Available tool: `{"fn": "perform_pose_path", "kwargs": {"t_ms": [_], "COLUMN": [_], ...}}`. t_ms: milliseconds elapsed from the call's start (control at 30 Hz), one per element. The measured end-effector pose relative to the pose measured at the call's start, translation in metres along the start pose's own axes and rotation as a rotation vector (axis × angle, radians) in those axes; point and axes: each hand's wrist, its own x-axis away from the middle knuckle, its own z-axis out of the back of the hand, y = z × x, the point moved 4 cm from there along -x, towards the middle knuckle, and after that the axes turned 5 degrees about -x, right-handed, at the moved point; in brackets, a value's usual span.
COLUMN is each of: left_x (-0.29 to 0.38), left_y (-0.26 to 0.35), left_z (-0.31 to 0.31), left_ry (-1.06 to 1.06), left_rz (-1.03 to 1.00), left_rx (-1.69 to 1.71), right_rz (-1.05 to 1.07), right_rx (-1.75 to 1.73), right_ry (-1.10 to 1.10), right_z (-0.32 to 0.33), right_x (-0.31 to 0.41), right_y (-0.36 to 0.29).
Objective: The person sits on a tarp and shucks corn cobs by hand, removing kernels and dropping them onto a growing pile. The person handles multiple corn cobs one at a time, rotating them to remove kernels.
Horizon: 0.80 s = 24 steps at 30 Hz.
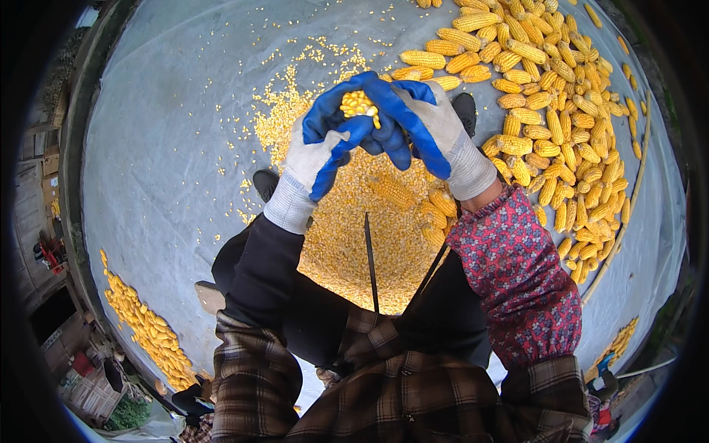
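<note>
Both of my hands wear white knit gloves with blue coated palms and fingers. My left hand (332, 135) and my right hand (418, 119) come together around an ear of corn (359, 105). Only a patch of its yellow kernels shows between the fingers; the gloves hide the rest. Below the hands, between my legs, lies a deep heap of loose corn kernels (338, 238). Several ears of corn (435, 213) rest on its right side, partly under my right wrist. A thin dark rod (371, 260) stands out over the heap, pointing away from me.
A large pile of corn ears (565, 122) covers the right side of a grey plastic sheet (160, 138). Scattered kernels (285, 105) lie ahead. A long pole (620, 232) borders the pile. More ears (144, 326) lie at lower left. Parts of other people (604, 387) show at the lower edges.
</note>
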Motion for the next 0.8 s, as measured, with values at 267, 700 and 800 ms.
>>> {"fn": "perform_pose_path", "kwargs": {"t_ms": [267, 700, 800], "left_x": [-0.002, -0.004, -0.001], "left_y": [0.013, 0.017, 0.019], "left_z": [-0.013, -0.007, -0.01], "left_ry": [-0.015, 0.035, 0.012], "left_rz": [-0.364, -0.244, -0.284], "left_rx": [-0.679, -0.461, -0.687], "right_rz": [0.629, -0.159, 0.15], "right_rx": [0.768, -0.34, 0.293], "right_ry": [-0.019, -0.049, 0.073], "right_z": [-0.008, -0.002, -0.007], "right_x": [-0.003, -0.004, -0.009], "right_y": [0.002, 0.018, 0.009]}}
